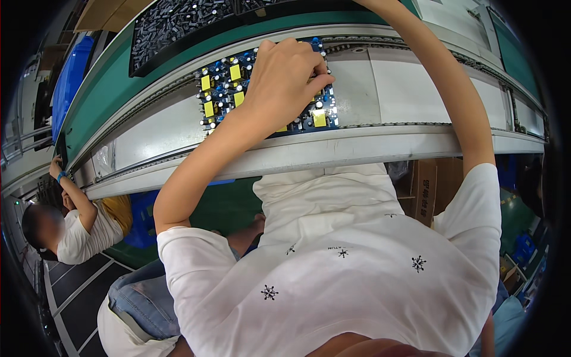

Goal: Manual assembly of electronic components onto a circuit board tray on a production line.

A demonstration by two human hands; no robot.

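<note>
A blue circuit board panel (329, 108) lies on the conveyor in front of me, carrying yellow block components, round capacitors and other small parts. Over its middle and far part rests my left hand (285, 74), back upward, with fingers curled down and the thumb bent in toward the index finger. The fingertips are mostly hidden, so whatever they pinch cannot be made out. My right forearm (437, 65) reaches past the conveyor to the top edge of the picture, where the right hand is cut off. Beyond the conveyor, a black tray (138, 66) holds many small dark cylindrical capacitors.
Metal conveyor rails (369, 144) with chains run left to right, with a green work surface (98, 113) behind. A person (77, 232) works at the far left beside the line. A cardboard box (429, 189) stands under the conveyor, and a blue bag (72, 83) hangs at the left.
</note>
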